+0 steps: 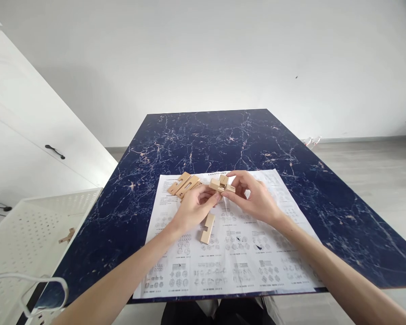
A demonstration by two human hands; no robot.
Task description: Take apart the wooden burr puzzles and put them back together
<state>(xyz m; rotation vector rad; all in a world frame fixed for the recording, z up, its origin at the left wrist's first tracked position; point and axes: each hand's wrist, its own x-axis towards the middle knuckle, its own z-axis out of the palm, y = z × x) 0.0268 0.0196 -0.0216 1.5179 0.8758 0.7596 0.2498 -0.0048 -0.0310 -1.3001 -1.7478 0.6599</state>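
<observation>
Both hands meet over a printed instruction sheet point(176, 271) and hold one cluster of interlocking wooden puzzle pieces point(223, 181). My left hand point(196, 205) pinches the cluster from its left side, thumb at the lower edge. Fingers of my right hand point(252, 196) close on its right side, thumb below and index finger on top. Just under the left hand, a notched wooden block point(207, 229) lies loose on the sheet. Flat numbered wooden pieces with slots point(184, 184) rest at the sheet's upper left, partly hidden by the left hand.
The sheet lies on a dark blue marbled table point(203, 140). To the left are a white cabinet point(27, 113) and a white perforated basket point(71, 198) with a small wooden piece point(66, 236) in it. A white cable point(30, 277) loops near the table's left front corner.
</observation>
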